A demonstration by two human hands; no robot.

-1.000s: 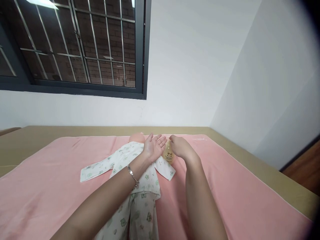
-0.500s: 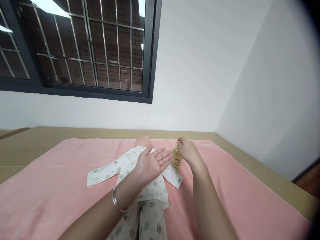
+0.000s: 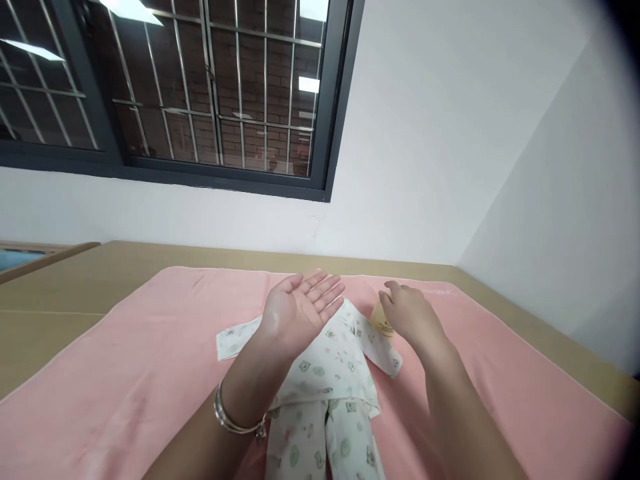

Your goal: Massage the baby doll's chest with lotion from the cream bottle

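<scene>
The left hand (image 3: pixel 300 310) is held up over the doll (image 3: pixel 330 373) with the palm facing up. Its fingers (image 3: pixel 327 290) are spread flat and wide, and they hold nothing. A silver bracelet (image 3: pixel 233 421) sits on the left wrist.

The right hand (image 3: pixel 410 317) is palm down, just to the right of the doll's top half. It rests on a small yellow bottle (image 3: pixel 383 321). The fingers curl over the top of the bottle, but the hand hides most of it, so how tight the hold is cannot be told. The bottle has a little dark drawing and some tiny marks on its front. They are too small to read.

The doll lies on its back on a pink towel (image 3: pixel 125 360). It wears a white suit with little green pictures on it. One sleeve sticks out to the left and lies flat. The doll's head is hidden behind the left hand. The bottle is beside the doll's other sleeve, and it stands on or just above the pink towel.

The towel lies on a tan counter (image 3: pixel 60 287). There is faint writing near the far right corner of the towel, but it cannot be read. Behind the counter are a white wall (image 3: pixel 425 133) and a dark window (image 3: pixel 200 93) with bars.
</scene>
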